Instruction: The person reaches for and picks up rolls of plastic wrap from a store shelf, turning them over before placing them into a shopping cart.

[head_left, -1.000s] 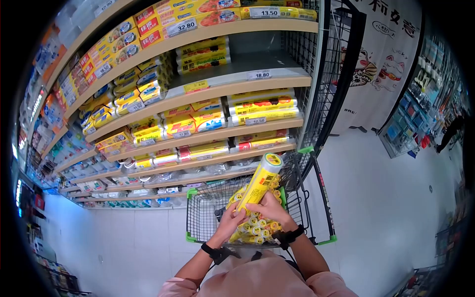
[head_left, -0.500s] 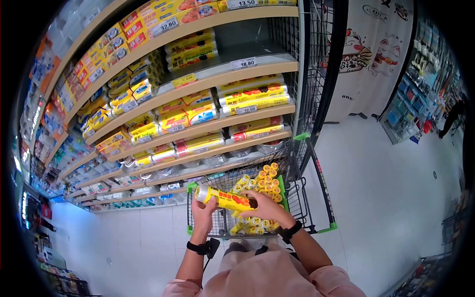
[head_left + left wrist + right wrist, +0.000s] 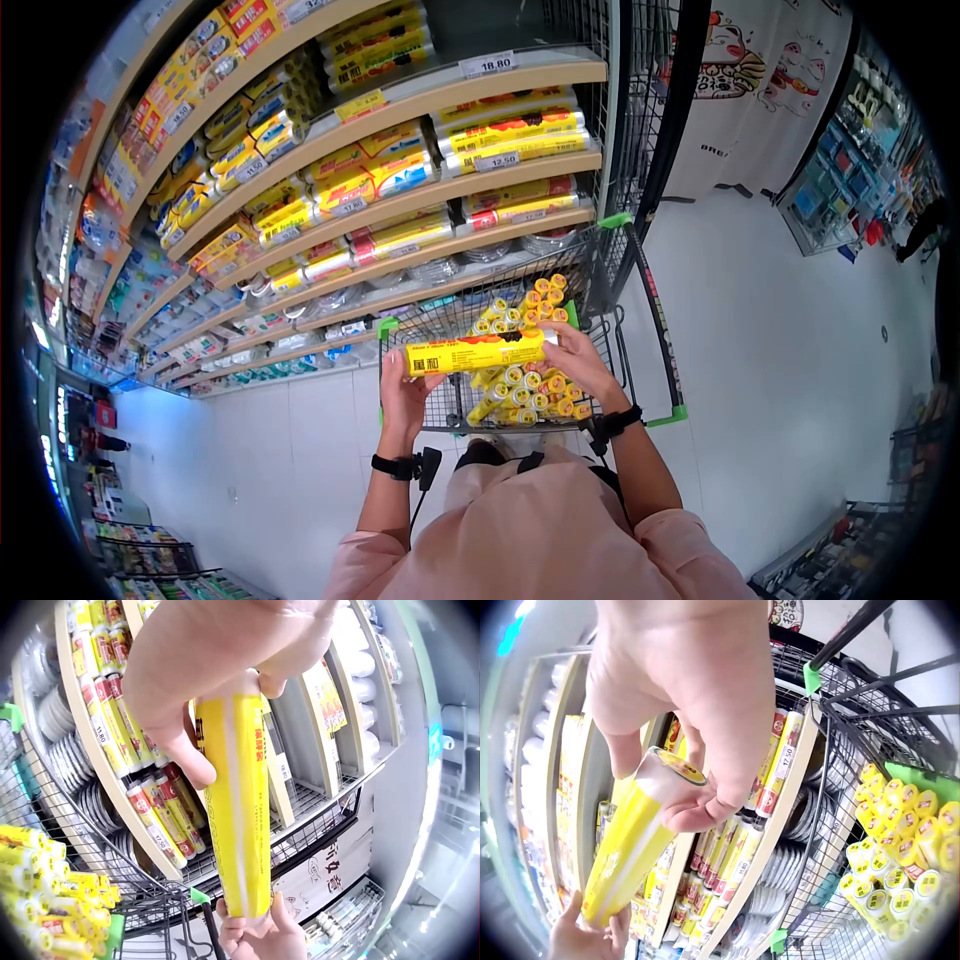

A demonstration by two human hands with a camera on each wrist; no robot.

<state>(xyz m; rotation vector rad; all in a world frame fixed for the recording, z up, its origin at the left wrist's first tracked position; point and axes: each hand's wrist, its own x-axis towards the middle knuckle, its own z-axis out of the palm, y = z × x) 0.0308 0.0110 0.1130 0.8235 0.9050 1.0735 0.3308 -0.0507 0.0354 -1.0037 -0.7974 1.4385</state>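
A yellow roll [image 3: 478, 352] with dark printing is held nearly level above the cart, one end in each hand. The left hand [image 3: 402, 390] grips its left end and the right hand [image 3: 583, 362] pinches its right end. In the left wrist view the roll [image 3: 238, 802] shows a pale seam, with the left hand [image 3: 217, 660] around the near end. Seen from the right wrist, the right hand's [image 3: 686, 690] thumb and fingers hold the roll's round end [image 3: 681, 766]. Many similar rolls [image 3: 515, 395] lie in the cart below.
The wire shopping cart [image 3: 400, 330] has green corners and stands before the person. Shelves [image 3: 400, 190] of boxed and rolled goods rise ahead and left, ending at a black mesh panel [image 3: 640, 120]. A printed curtain [image 3: 720, 140] hangs beyond; pale floor [image 3: 760, 330] lies right.
The roll has gone from steeply tilted to nearly level, its printed side now turned up. The hands have spread from its lower part to opposite ends. The head view has shifted downward.
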